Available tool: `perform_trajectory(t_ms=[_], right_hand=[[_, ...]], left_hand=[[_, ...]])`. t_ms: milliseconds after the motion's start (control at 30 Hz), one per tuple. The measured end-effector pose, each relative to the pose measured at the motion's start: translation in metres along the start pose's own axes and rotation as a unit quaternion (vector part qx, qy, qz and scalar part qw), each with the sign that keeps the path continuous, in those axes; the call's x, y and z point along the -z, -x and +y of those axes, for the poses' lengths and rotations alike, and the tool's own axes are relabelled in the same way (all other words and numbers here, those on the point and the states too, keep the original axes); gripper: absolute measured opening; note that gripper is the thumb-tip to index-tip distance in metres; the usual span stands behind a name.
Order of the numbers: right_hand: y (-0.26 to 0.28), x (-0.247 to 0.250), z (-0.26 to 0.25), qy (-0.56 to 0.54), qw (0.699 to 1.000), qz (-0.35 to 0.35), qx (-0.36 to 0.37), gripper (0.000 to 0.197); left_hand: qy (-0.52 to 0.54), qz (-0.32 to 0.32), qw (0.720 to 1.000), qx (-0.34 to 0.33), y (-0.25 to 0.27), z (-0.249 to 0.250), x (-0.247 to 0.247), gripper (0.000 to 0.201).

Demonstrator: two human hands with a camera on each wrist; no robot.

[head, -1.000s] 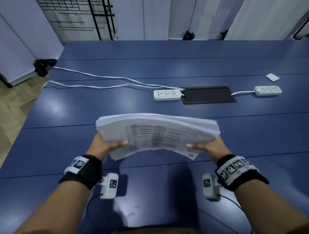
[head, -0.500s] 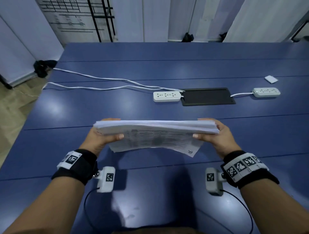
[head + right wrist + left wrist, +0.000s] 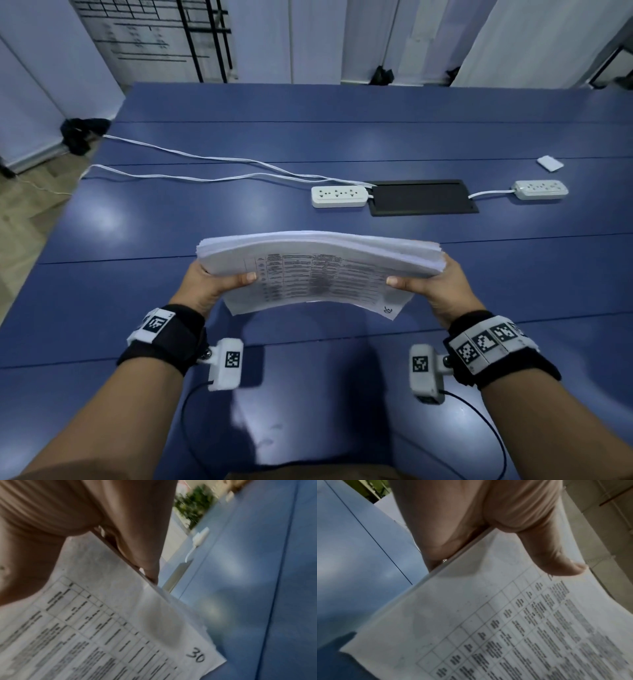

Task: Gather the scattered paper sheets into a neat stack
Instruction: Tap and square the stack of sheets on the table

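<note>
A thick stack of white paper sheets (image 3: 318,270) hangs in the air above the blue table (image 3: 137,222), its printed table face tilted toward me. My left hand (image 3: 209,287) grips its left end and my right hand (image 3: 438,287) grips its right end, thumbs on the near face. The nearest sheet sticks out below the rest and bears a handwritten "30" at its right corner. In the left wrist view my thumb (image 3: 556,561) presses on the printed sheet (image 3: 488,622). The right wrist view shows the same sheet (image 3: 120,622) under my right hand (image 3: 85,520).
Two white power strips (image 3: 339,196) (image 3: 540,189) flank a black inset panel (image 3: 423,197) beyond the stack. White cables (image 3: 205,159) run off to the far left edge. A small white card (image 3: 549,162) lies at the far right.
Half a second ago the stack was lower and nearly edge-on to me. It has since risen and tilted back, so its printed face shows again. Both hands have kept their grip.
</note>
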State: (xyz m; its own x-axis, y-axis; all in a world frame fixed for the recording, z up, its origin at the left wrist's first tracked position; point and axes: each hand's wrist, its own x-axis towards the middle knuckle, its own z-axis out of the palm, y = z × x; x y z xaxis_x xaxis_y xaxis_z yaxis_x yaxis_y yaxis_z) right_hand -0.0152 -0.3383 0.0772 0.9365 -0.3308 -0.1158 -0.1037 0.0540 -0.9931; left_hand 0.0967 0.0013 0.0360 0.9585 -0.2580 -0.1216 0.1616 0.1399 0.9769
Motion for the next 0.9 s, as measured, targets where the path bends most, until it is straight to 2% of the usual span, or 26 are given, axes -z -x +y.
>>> perform_trajectory(t_ms=[100,200,300,367,433,500,533,600,700,800,833,900], right_hand=[[0.003,-0.006,0.002,-0.021,1.000,0.012,0.002,0.069],[0.004,-0.011,0.004,-0.014,1.000,0.009,0.006,0.064],[0.005,-0.007,0.003,0.032,0.996,0.062,0.052,0.063],[0.008,-0.007,0.000,0.087,0.986,0.103,0.103,0.076],[0.016,-0.011,-0.005,0.194,0.949,0.130,0.213,0.091],[0.024,-0.014,-0.007,0.312,0.889,0.111,0.315,0.084],[0.026,-0.014,-0.008,0.374,0.861,0.091,0.331,0.076],[0.030,-0.012,-0.006,0.451,0.833,0.069,0.313,0.067],[0.032,-0.007,-0.006,0.435,0.842,0.081,0.308,0.070],[0.033,-0.004,-0.003,0.528,0.798,0.065,0.284,0.071],[0.033,-0.003,-0.001,0.527,0.804,0.061,0.269,0.072],[0.035,-0.002,0.001,0.462,0.844,0.077,0.261,0.069]], left_hand=[[0.007,-0.007,1.000,0.001,0.002,-0.001,-0.006,0.088],[0.013,0.015,1.000,0.003,0.000,-0.004,-0.006,0.090],[0.017,0.034,0.999,0.006,0.002,-0.003,-0.006,0.091],[0.014,0.017,1.000,0.003,0.007,-0.002,-0.011,0.089],[0.020,0.007,1.000,0.002,0.011,-0.002,-0.013,0.087],[0.021,0.005,1.000,0.003,0.011,-0.002,-0.012,0.086],[0.020,0.005,1.000,0.003,0.011,-0.003,-0.010,0.086],[0.015,0.000,1.000,0.000,0.013,-0.003,-0.009,0.086],[0.006,-0.013,1.000,-0.005,0.014,-0.002,-0.007,0.084],[0.000,-0.018,1.000,-0.007,0.014,-0.003,-0.006,0.074],[-0.008,-0.020,1.000,-0.013,0.014,-0.003,-0.006,0.076],[-0.012,-0.020,1.000,-0.019,0.015,-0.003,-0.007,0.076]])
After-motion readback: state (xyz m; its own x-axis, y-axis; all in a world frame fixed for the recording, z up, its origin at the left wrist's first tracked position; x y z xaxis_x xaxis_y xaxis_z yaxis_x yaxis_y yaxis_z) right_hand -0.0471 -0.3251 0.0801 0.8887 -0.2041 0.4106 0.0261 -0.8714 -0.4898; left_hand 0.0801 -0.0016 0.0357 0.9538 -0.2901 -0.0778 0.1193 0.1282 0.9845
